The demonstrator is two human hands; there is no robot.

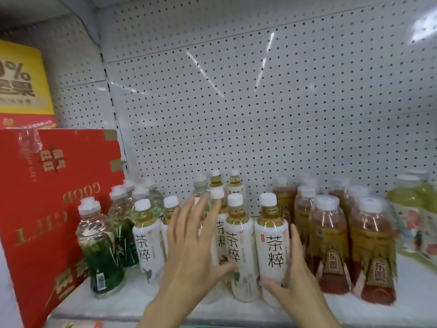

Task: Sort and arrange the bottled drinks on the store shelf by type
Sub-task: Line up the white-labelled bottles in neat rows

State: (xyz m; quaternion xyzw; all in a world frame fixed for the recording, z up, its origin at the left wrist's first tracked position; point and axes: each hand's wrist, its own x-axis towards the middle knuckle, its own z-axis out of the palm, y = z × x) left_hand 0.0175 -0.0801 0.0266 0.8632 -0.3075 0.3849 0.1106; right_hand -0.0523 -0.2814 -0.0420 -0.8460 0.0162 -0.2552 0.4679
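Left hand flat, fingers straight, pressing on the white-label tea bottles mid-shelf; right hand curls round the rightmost white tea bottle, beside the amber bottles

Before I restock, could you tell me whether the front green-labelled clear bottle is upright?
Tilted: the green-labelled clear plastic bottle leans left toward the red box.

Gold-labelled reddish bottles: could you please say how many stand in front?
2 gold-labelled bottles: one right of the right hand holding a white-labelled bottle, the other to its right. More behind, partly hidden.
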